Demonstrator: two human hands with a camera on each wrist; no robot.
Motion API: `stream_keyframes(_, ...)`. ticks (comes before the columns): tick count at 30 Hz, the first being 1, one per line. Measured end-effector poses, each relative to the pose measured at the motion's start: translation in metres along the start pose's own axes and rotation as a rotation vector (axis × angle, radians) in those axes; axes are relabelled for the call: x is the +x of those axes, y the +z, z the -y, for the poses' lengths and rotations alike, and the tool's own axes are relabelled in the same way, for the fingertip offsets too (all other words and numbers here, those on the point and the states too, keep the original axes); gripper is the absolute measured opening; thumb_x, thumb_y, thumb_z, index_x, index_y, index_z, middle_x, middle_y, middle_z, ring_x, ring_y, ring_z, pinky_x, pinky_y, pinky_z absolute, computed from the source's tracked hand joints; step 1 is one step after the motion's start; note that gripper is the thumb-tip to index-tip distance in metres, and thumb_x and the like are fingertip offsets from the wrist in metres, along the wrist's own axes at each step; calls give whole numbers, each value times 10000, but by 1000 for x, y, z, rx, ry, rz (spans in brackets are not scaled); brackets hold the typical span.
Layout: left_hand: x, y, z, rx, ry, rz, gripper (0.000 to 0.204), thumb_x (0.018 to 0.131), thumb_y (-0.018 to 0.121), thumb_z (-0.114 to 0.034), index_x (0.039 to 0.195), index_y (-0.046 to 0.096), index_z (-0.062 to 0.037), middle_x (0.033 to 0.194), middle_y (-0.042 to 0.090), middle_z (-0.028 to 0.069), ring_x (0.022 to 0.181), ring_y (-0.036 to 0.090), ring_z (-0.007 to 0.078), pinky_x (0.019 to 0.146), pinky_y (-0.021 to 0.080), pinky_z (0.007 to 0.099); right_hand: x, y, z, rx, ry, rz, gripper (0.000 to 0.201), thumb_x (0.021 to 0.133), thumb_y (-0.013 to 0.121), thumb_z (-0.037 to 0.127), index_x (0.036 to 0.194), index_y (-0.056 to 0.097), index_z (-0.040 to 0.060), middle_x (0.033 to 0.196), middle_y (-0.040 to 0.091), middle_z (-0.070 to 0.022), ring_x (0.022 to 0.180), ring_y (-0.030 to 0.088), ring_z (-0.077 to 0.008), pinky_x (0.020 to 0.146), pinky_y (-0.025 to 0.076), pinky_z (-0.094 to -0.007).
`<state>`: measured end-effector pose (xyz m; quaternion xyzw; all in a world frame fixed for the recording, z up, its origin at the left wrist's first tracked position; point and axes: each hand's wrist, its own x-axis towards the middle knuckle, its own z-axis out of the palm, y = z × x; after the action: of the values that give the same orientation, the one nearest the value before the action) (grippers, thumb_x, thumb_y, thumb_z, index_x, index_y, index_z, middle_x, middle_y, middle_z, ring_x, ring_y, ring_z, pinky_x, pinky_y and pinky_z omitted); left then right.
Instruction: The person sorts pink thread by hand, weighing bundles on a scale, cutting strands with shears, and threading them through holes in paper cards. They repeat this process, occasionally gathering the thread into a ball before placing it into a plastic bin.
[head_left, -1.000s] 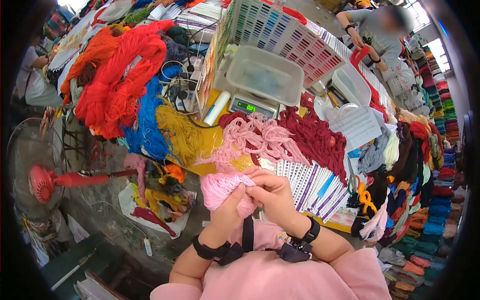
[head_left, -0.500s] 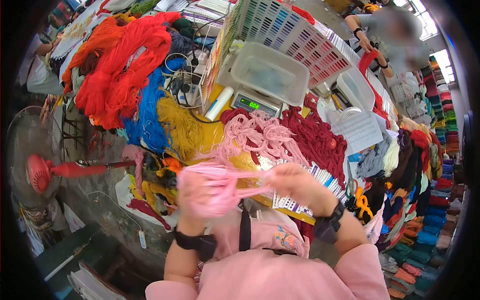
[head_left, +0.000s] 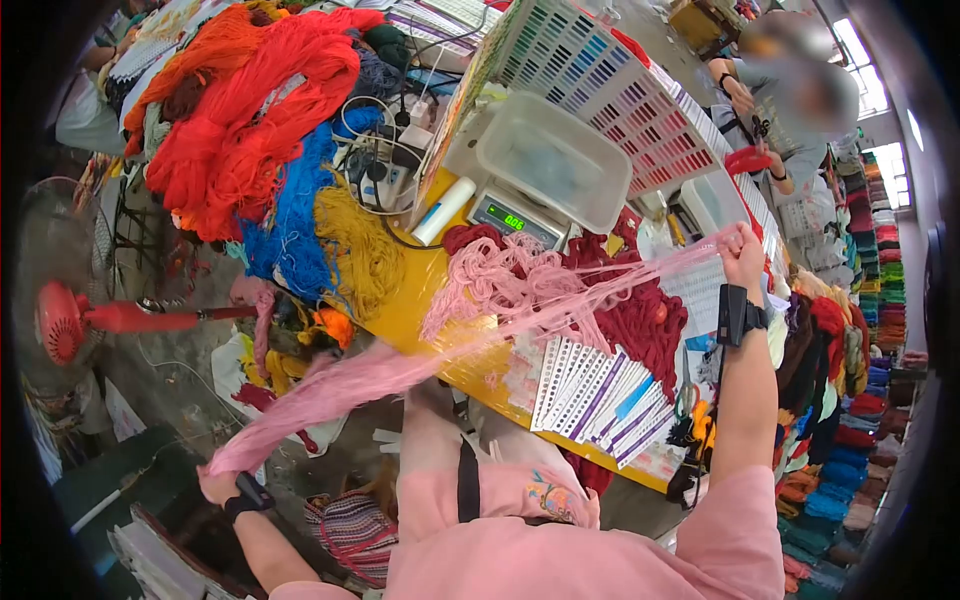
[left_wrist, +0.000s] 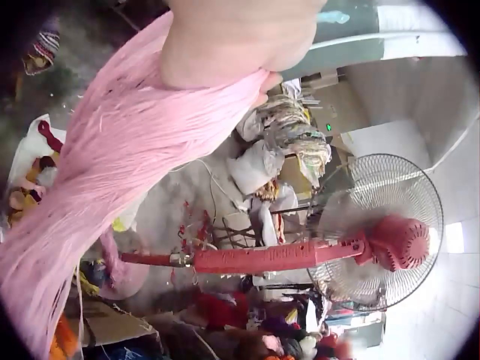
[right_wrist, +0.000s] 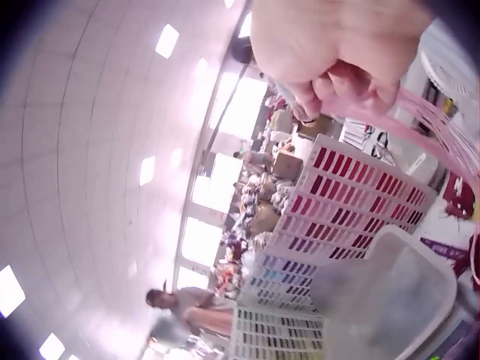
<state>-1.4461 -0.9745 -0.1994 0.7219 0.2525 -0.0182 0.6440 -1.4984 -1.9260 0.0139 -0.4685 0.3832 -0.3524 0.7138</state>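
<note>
A long skein of pink yarn (head_left: 350, 385) is stretched between both hands, running diagonally across the table's front edge. My left hand (head_left: 220, 485) grips its thick, bunched end low at the left. At the upper right my right hand (head_left: 741, 255) holds the other end, where the strands spread thin. In the left wrist view the yarn (left_wrist: 127, 157) fans out from under the left hand (left_wrist: 236, 45). Curled fingers of the right hand (right_wrist: 337, 60) close on the pink strands in the right wrist view. Beneath the stretched yarn lies a looser pale pink heap (head_left: 500, 280).
On the yellow table (head_left: 400, 325) stand a digital scale (head_left: 515, 218), a clear plastic tub (head_left: 555, 160) and a colour chart (head_left: 610, 90). Dark red yarn (head_left: 640, 320) and shade cards (head_left: 600, 400) lie nearby. A red fan (head_left: 130, 315) stands at left; another person (head_left: 790, 110) works opposite.
The pink yarn, a compact bundle between both hands a second ago, is now drawn out long. My left hand has moved down and left, my right hand up and right.
</note>
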Motion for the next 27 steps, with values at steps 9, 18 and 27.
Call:
stream_keyframes(9, -63, 121, -56, -693, -363, -134, 162, 770, 498, -198, 851, 531, -61, 613, 460, -12, 581, 460, 99, 593, 402, 245, -88, 156, 50, -304, 202, 740, 182, 800, 434, 150, 825, 513, -12, 734, 544, -69, 671, 552, -145, 650, 478, -293)
stream_keyframes(18, -100, 187, -108, -510, -455, -264, 71, 779, 493, -140, 721, 476, -103, 507, 408, -70, 371, 309, 2, 373, 320, 132, 29, 140, 115, -434, -312, 431, 152, 786, 444, 148, 804, 529, 24, 743, 537, -40, 690, 514, -106, 647, 439, -259)
stream_keyframes(27, -97, 187, -76, -695, -509, 110, 139, 793, 455, -99, 668, 408, -135, 421, 238, -94, 318, 198, -1, 344, 252, 137, -32, 155, -133, -1642, -763, 703, 163, 729, 461, 141, 837, 552, 60, 668, 530, -166, 596, 526, -328, 548, 421, -375)
